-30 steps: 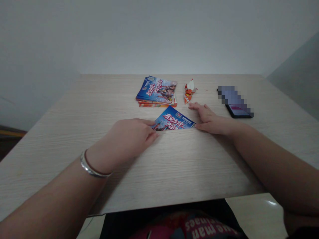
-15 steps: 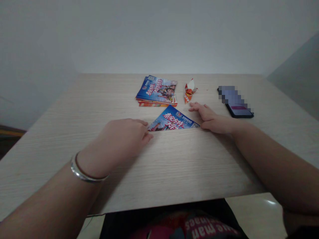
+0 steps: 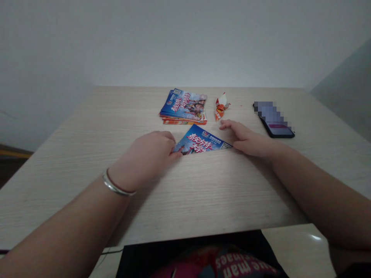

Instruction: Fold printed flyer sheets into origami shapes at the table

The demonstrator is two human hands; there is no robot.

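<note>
A blue printed leaflet folded into a triangle (image 3: 201, 141) lies flat on the light wooden table (image 3: 87, 127). My left hand (image 3: 147, 154), a silver bangle on its wrist, has its fingers curled and presses the triangle's left corner with the fingertips. My right hand (image 3: 246, 137) lies on the table with fingers stretched out, its thumb side against the triangle's right corner.
A stack of the same blue leaflets (image 3: 184, 110) sits just behind the triangle. A small folded paper figure, orange and white (image 3: 220, 106), stands to its right. A black phone (image 3: 274, 119) lies at the right. The table's near edge is close to my body.
My left hand moved forward and right along the triangle's lower edge, back onto its left corner. The right hand barely moved.
</note>
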